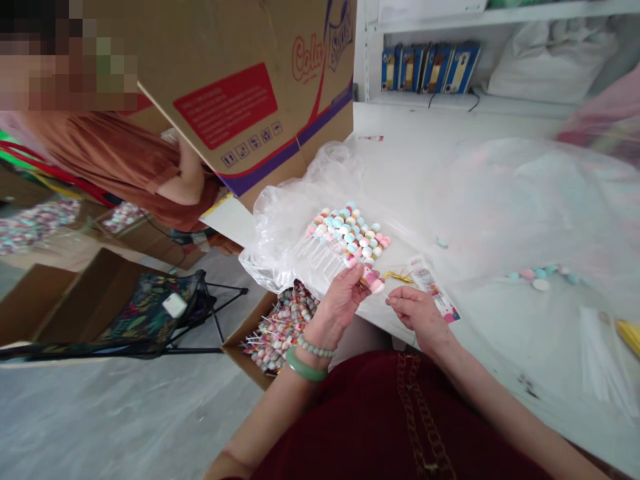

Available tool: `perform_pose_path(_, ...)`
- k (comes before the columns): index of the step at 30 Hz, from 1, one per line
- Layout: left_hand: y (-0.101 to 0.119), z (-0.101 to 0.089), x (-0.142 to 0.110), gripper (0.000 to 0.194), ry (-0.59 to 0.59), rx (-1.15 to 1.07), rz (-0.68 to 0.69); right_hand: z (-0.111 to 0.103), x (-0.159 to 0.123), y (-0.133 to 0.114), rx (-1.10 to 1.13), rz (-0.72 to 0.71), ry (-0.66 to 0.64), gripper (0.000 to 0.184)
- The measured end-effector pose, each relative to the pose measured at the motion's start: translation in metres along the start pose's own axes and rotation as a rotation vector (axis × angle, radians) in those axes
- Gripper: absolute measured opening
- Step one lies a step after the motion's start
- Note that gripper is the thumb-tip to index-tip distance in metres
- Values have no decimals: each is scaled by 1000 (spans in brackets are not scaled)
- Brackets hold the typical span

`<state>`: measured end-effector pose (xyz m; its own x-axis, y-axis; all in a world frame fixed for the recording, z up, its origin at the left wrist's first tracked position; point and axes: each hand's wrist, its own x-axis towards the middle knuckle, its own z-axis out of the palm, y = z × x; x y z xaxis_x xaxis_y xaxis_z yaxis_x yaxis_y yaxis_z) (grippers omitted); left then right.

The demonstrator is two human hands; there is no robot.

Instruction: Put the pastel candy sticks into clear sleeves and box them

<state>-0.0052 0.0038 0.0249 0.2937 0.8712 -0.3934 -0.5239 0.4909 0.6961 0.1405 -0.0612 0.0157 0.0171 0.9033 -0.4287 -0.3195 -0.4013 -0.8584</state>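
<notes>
Our left hand (340, 300) is raised over the table (500, 373), its fingers (354, 275) clamped on a candy stick (371, 279) threaded with pink and white candies. Our right hand (419, 319) is just beside it, its fingers (393, 301) pinched together; we cannot tell whether they hold anything thin. Gold ties (399, 276) lie just ahead of those fingers, and a printed strip (433, 289) lies just to their right.

Just beyond our hands, a neat block of pastel candy sticks (346, 233) rests on a crumpled plastic bag (285, 227), with the white sticks fanning toward our left hand. Below the table edge on our left, an open carton of candy sticks (283, 327) sits near a jade bangle (305, 367) and bead bracelet (315, 347) on our left wrist.

Further right on the table lie loose candies (537, 277), with a bundle of white sticks (600, 353) nearer the edge. A large cardboard box (250, 87) printed "Cola" stands at the upper left, beside a co-worker (115, 163) in a brown top. A folding chair (150, 320) stands on the floor (120, 413), and blue boxes (430, 67) line a shelf (470, 101).
</notes>
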Motion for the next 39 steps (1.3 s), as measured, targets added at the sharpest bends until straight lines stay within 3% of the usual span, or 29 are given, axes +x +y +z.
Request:
perform_pose_path(4, -7, 0, -22, 29, -44, 56, 26, 17, -4, -7, 224, 274, -193, 19)
perform_pose_path(7, -12, -6, -37, 32, -71, 55, 28, 30, -9, 0, 229, 274, -219, 19)
perform_pose_path(14, -16, -27, -56, 39, 14, 115, 75, 29, -30, 24, -195, -130, -30, 18)
perform_pose_path(18, -31, -21, -58, 29, -48, 211, 91, 25, -33, 32, -405, -340, 75, 34)
perform_pose_path(21, -43, -15, -61, 27, -110, 132, -12, 23, -33, 37, -641, -552, 164, 36)
perform_pose_path(23, -45, -12, -66, 25, -155, 79, -100, 21, -34, 41, -738, -683, 155, 30)
perform_pose_path(26, -38, -12, -74, 31, -190, 78, -120, 15, -35, 46, -822, -848, 124, 25)
perform_pose_path(29, -32, -15, -76, 38, -128, 108, -106, 13, -34, 51, -981, -989, 99, 27)
perform_pose_path(32, -34, -19, -67, 33, 86, 170, 1, 21, -36, 54, -1135, -1049, 50, 27)
perform_pose_path(34, -38, -18, -59, 31, 188, 154, 47, 28, -38, 54, -1228, -1034, 96, 20)
perform_pose_path(37, -46, -11, -51, 26, 237, 47, -9, 35, -34, 52, -1356, -1004, 190, 20)
perform_pose_path(39, -51, -7, -49, 25, 225, -25, -79, 33, -26, 50, -1306, -948, 177, 20)
